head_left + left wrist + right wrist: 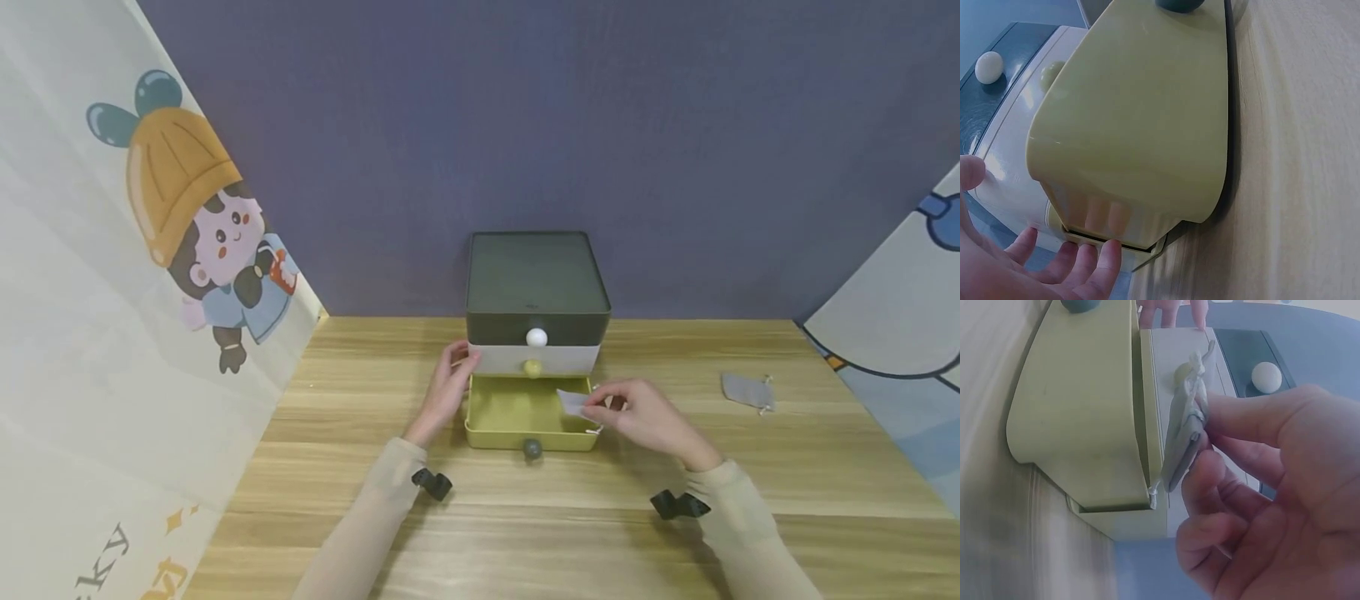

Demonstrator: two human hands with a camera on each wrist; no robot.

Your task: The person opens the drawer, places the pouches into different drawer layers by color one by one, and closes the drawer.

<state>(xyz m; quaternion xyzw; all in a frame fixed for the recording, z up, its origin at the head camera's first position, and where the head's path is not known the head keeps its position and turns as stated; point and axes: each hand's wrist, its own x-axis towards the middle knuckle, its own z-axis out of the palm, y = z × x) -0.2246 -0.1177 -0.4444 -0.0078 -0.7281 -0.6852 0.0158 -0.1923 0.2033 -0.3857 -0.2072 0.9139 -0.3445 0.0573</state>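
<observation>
The left hand (447, 385) rests open-fingered on the drawer unit's (536, 287) left side (apparently to steady it) while the right hand (645, 412) pinches a small grey pouch (573, 402) over its pulled-out yellow drawer (517, 414)

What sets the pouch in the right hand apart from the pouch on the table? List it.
The pouch in the right hand is pinched between the right hand's fingers; the pouch on the table lies untouched.
The held one hangs over the open yellow drawer; the other rests on the bare wooden table, far to the right.
Both are small, grey drawstring pouches.
</observation>
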